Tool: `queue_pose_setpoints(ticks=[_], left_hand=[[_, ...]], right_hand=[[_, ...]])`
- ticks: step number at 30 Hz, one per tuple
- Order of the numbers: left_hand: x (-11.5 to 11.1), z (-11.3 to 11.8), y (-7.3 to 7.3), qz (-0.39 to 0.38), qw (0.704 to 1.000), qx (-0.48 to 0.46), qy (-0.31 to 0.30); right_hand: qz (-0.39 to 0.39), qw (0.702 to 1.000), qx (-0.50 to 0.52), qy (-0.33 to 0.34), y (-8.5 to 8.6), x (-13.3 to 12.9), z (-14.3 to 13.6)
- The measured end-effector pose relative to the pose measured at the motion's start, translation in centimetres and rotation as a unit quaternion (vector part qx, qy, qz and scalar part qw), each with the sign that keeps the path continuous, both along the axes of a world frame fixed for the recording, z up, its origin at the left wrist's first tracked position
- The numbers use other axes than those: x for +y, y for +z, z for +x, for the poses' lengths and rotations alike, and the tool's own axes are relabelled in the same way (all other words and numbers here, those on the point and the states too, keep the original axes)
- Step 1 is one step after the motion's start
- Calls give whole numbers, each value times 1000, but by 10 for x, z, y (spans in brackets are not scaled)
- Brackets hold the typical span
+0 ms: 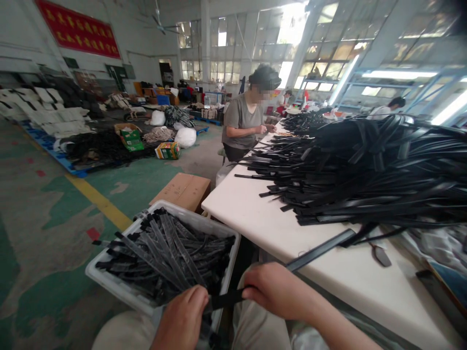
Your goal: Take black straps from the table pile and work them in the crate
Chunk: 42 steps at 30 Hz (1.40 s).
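A black strap (228, 298) runs between my two hands above my lap. My left hand (185, 311) is closed round its left part, at the near edge of the white bin (233, 257). My right hand (268, 287) grips the strap farther right, with fingers wrapped over it. Beyond my right hand a flat dark length (317, 250) extends over the table edge toward the pile; whether it joins the held strap is hidden by the hand. Many dark strips (168, 248) fill the bin, some with a greyish clear look.
A large heap of black straps (365, 170) covers much of the white table (241, 204). A cardboard box (184, 189) stands behind the bin. A person (242, 116) works at the table's far left side. A small dark tool-like object (381, 255) lies at right.
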<state>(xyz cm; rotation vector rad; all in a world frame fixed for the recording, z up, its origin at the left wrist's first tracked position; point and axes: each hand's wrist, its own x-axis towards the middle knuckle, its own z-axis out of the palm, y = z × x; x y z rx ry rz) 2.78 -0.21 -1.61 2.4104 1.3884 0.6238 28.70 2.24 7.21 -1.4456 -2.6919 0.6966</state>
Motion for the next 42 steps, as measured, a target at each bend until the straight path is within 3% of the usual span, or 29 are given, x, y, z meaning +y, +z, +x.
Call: queue_pose_setpoints(ticks=[3, 5, 9, 12, 14, 16, 19, 22, 29, 33, 36, 42], left_hand=[[3, -20, -2, 8, 1000, -4, 29], [2, -19, -1, -7, 999, -20, 37], [-9, 15, 5, -54, 996, -56, 49], [-14, 32, 10, -85, 994, -70, 25], [-13, 25, 13, -112, 991, -75, 21], [-5, 5, 15, -142, 985, -90, 39], [16, -31, 19, -177, 975, -122, 59], [37, -46, 26, -219, 963, -157, 29], [57, -4, 42, -296, 909, -291, -34], [64, -4, 51, -310, 884, -347, -44], [69, -14, 55, -315, 871, -374, -51], [69, -10, 46, -338, 846, -411, -49]], right_hand=[[0, 1000, -7, -25, 8, 7, 21], [7, 1000, 11, -18, 11, 8, 18], [19, 1000, 24, 0, 7, 1, -21], [-16, 998, 28, 45, 2, -3, -38], [-54, 997, 27, 58, 3, -1, -29], [-79, 996, 16, 27, 7, 7, -4], [-94, 995, 5, -42, 21, 22, 39], [-89, 993, 29, -65, 37, 33, 54], [1, 997, 30, -68, 79, 41, 15], [51, 991, 82, -97, 104, 44, 27], [46, 985, 133, -96, 118, 44, 44], [35, 991, 117, -63, 130, 40, 46]])
